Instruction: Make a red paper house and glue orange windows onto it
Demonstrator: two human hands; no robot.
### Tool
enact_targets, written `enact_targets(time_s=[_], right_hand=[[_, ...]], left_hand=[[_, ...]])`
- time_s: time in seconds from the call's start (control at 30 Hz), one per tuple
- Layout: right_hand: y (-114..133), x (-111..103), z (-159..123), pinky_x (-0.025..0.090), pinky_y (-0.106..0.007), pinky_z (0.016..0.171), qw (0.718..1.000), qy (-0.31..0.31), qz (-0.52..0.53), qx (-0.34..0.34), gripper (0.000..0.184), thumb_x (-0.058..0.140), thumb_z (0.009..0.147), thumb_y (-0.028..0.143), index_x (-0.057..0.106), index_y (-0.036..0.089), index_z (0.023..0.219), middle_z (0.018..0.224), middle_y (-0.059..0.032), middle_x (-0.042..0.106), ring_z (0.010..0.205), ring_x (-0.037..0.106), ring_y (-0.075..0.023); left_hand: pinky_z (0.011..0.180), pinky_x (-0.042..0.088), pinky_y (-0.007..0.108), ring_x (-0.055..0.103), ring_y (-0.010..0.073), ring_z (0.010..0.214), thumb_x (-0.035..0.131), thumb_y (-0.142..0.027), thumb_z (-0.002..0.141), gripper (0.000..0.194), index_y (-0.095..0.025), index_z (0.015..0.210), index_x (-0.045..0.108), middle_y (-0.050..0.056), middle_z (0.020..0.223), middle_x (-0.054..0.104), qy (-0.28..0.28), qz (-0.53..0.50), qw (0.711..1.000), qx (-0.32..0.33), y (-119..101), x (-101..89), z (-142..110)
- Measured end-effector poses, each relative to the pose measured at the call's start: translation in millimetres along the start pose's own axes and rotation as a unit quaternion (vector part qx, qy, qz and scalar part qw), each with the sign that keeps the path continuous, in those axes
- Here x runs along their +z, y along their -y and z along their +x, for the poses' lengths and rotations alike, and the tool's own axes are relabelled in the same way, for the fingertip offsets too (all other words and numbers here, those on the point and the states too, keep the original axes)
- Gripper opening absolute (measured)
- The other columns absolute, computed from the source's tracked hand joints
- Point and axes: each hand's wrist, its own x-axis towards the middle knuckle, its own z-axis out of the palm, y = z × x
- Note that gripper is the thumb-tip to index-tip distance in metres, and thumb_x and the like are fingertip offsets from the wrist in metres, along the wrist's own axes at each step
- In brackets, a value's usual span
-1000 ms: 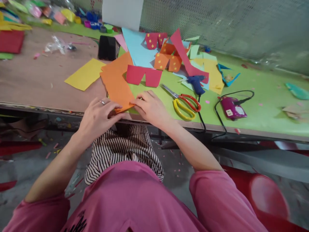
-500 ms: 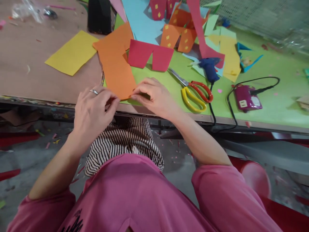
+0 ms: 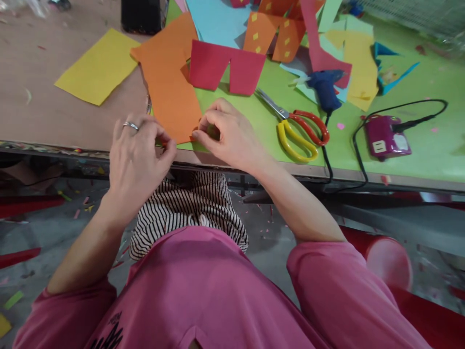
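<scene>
An orange paper cutout (image 3: 172, 82) lies near the table's front edge, its lower end toward me. At that end's left corner, my left hand (image 3: 136, 150), with a ring on one finger, pinches the paper between thumb and fingertip. My right hand (image 3: 228, 135) grips the right corner the same way. Just beyond my right hand stands a red paper piece (image 3: 227, 68) with a notch in its lower edge. Scissors (image 3: 290, 123) with one red and one yellow handle rest to the right of my right hand.
Left of the orange paper lies a yellow sheet (image 3: 100, 68). A blue glue gun (image 3: 326, 87) and a purple box (image 3: 388, 138) with a black cord sit on the right. Behind are a dark phone-like object (image 3: 141, 15), a light blue sheet (image 3: 218, 22) and dotted orange cutouts (image 3: 263, 31).
The view has shifted a little, so the tabletop things appear higher and more spread out. Both hands keep their pinch on the lower end of the orange paper.
</scene>
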Motion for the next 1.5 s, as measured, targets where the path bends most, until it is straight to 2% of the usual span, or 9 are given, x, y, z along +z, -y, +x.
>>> enact_targets(time_s=[0.27, 0.5, 0.63, 0.87, 1.03, 1.13, 1.23, 1.37, 1.5], right_hand=[[-2.5, 5.6, 0.6, 0.047, -0.034, 0.085, 1.0, -0.014, 0.004, 0.01, 0.017, 0.06, 0.1, 0.035, 0.063, 0.019, 0.094, 0.104, -0.006, 0.063, 0.095, 0.059, -0.0197], [-2.9, 5.7, 0.3, 0.048, -0.034, 0.083, 1.0, -0.015, 0.0, 0.009, 0.018, 0.059, 0.1, 0.036, 0.064, 0.019, 0.094, 0.104, -0.0069, 0.064, 0.095, 0.059, -0.0201], [-2.0, 6.6, 4.6, 0.048, -0.034, 0.084, 0.999, -0.028, -0.005, 0.014, 0.019, 0.061, 0.1, 0.037, 0.063, 0.02, 0.092, 0.104, -0.0068, 0.064, 0.096, 0.059, -0.0204], [4.4, 5.9, 7.6, 0.048, -0.034, 0.084, 0.998, -0.036, -0.007, 0.043, 0.02, 0.064, 0.098, 0.036, 0.06, 0.02, 0.086, 0.104, -0.0067, 0.063, 0.093, 0.059, -0.02], [0.3, 9.5, 5.8, 0.048, -0.037, 0.091, 0.998, -0.042, 0.022, 0.034, 0.017, 0.061, 0.099, 0.034, 0.059, 0.021, 0.088, 0.101, -0.0054, 0.061, 0.101, 0.06, -0.0216], [-2.8, 11.2, 5.3, 0.048, -0.04, 0.095, 0.998, -0.045, 0.036, 0.039, 0.018, 0.06, 0.099, 0.034, 0.058, 0.021, 0.087, 0.1, -0.0053, 0.06, 0.103, 0.06, -0.0226], [-4.0, 11.0, 5.3, 0.048, -0.042, 0.096, 0.997, -0.049, 0.039, 0.04, 0.018, 0.06, 0.098, 0.035, 0.058, 0.022, 0.086, 0.099, -0.0046, 0.059, 0.103, 0.06, -0.0229], [-1.3, 7.9, 6.8, 0.05, -0.04, 0.092, 0.998, -0.044, 0.025, 0.049, 0.018, 0.064, 0.096, 0.033, 0.056, 0.022, 0.084, 0.1, -0.0046, 0.059, 0.097, 0.06, -0.0215], [5.0, 4.4, 9.0, 0.05, -0.038, 0.09, 0.997, -0.033, 0.012, 0.075, 0.02, 0.066, 0.096, 0.033, 0.056, 0.022, 0.083, 0.103, -0.0061, 0.061, 0.094, 0.06, -0.0203]], left_hand=[[0.132, 0.015, 0.058, 0.049, 0.0367, 0.136, 0.08, -0.024, 0.077, 0.023, -0.027, 0.072, 0.058, 0.007, 0.099, 0.062, -0.012, -0.004, 1.0, -0.004, 3.9, -1.3, 0.5], [0.131, 0.021, 0.057, 0.052, 0.0345, 0.134, 0.076, -0.026, 0.083, 0.017, -0.03, 0.076, 0.061, 0.003, 0.1, 0.066, -0.027, 0.038, 0.999, 0.024, 7.0, -5.0, -3.8], [0.131, 0.017, 0.057, 0.051, 0.0348, 0.134, 0.078, -0.019, 0.079, 0.021, -0.027, 0.073, 0.06, 0.003, 0.096, 0.064, -0.044, 0.016, 0.998, 0.029, 9.8, -5.5, 4.3], [0.128, 0.02, 0.056, 0.054, 0.0326, 0.124, 0.076, -0.019, 0.079, 0.024, -0.025, 0.07, 0.055, 0.003, 0.084, 0.059, -0.03, 0.045, 0.999, 0.004, 10.7, -7.3, 16.1], [0.121, 0.032, 0.054, 0.057, 0.0298, 0.125, 0.062, -0.028, 0.092, 0.009, -0.023, 0.084, 0.061, 0.005, 0.101, 0.066, -0.008, 0.132, 0.99, 0.056, 17.6, -8.1, 14.2], [0.115, 0.039, 0.053, 0.058, 0.0297, 0.123, 0.056, -0.03, 0.097, 0.01, -0.023, 0.094, 0.064, 0.007, 0.107, 0.067, 0.003, 0.207, 0.976, 0.071, 16.0, -8.4, 13.3], [0.117, 0.036, 0.058, 0.056, 0.0316, 0.125, 0.056, -0.026, 0.098, 0.011, -0.024, 0.105, 0.065, 0.007, 0.109, 0.067, 0.005, 0.247, 0.966, 0.075, 8.4, -8.6, 12.9], [0.119, 0.032, 0.059, 0.049, 0.0314, 0.135, 0.05, -0.023, 0.102, 0.028, -0.028, 0.125, 0.065, 0.007, 0.134, 0.06, 0.062, 0.266, 0.956, 0.106, -1.8, -8.8, 13.0], [0.115, 0.034, 0.064, 0.052, 0.0336, 0.131, 0.046, -0.034, 0.107, 0.031, -0.032, 0.12, 0.074, 0.006, 0.14, 0.057, 0.098, 0.281, 0.947, 0.12, -2.1, -7.4, 12.5]])
